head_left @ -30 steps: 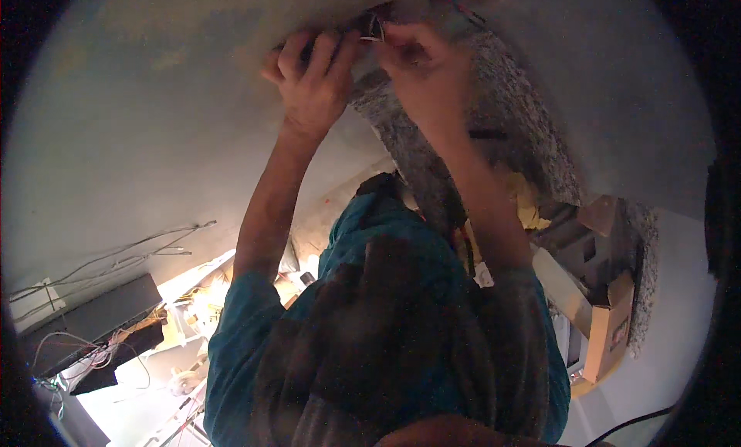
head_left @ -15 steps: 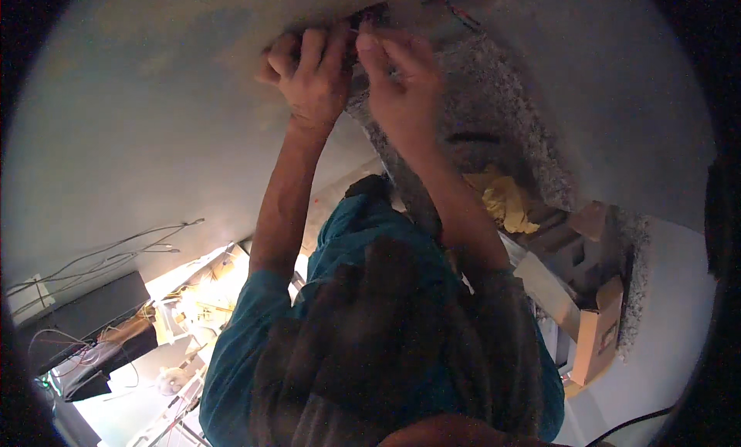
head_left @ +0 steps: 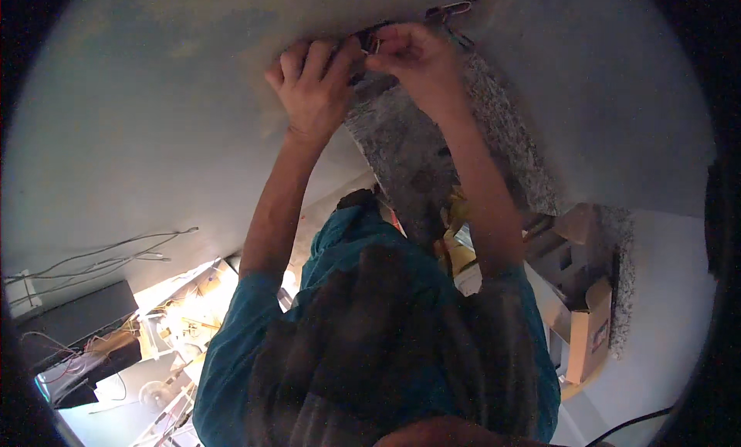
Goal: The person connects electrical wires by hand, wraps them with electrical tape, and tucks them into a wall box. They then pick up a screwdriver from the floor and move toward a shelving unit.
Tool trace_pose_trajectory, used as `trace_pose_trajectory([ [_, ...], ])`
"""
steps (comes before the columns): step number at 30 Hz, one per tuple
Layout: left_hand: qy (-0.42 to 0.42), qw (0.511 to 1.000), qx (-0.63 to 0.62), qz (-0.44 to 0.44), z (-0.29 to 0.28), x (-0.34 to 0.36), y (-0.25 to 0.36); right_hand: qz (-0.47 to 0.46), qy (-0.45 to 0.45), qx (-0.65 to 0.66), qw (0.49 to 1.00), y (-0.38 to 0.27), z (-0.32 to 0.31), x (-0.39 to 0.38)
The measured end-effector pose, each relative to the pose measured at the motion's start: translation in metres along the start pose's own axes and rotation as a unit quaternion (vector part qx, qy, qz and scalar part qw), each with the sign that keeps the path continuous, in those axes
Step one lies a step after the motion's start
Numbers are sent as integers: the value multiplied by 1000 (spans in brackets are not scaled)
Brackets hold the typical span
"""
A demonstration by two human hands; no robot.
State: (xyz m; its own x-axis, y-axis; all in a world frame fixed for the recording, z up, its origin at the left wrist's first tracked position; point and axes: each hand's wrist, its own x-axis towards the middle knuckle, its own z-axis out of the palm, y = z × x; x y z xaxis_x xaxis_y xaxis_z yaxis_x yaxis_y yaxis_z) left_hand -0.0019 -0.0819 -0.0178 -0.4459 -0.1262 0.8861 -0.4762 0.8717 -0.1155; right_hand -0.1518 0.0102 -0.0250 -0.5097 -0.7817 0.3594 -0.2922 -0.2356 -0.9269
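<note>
Overhead, both hands are raised to a grey plastered surface (head_left: 154,99) filling the upper part of the frame. Left hand (head_left: 312,88) lies flat against it at upper centre, fingers curled onto a small dark fitting (head_left: 369,39) set in the surface. Right hand (head_left: 413,57) is just beside it, fingertips pinched together on the same fitting; whether anything is held between them cannot be told. Thin wires (head_left: 448,11) show at the top edge, just right of the hands. A rough speckled patch (head_left: 432,154) runs down from the fitting toward centre right. Teal sleeves (head_left: 231,347) occupy the lower centre. Cardboard boxes (head_left: 587,331) sit at lower right; a cluttered tabletop (head_left: 139,385) with cables lies at lower left.
</note>
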Motion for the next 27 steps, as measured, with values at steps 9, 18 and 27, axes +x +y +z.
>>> trace_pose_trajectory([
  [9, -34, 999, 1, 20, -6, 2, -4, -31, -41, 2, 999, 4, -5, 5],
  [18, 102, 994, 28, -16, -19, 24, 6, -59, 60, -71, 994, 21, 13, -7],
  [27, 3, 996, 76, 47, -11, 28, -19, -102, 155, 5, 983, 39, 39, -9],
])
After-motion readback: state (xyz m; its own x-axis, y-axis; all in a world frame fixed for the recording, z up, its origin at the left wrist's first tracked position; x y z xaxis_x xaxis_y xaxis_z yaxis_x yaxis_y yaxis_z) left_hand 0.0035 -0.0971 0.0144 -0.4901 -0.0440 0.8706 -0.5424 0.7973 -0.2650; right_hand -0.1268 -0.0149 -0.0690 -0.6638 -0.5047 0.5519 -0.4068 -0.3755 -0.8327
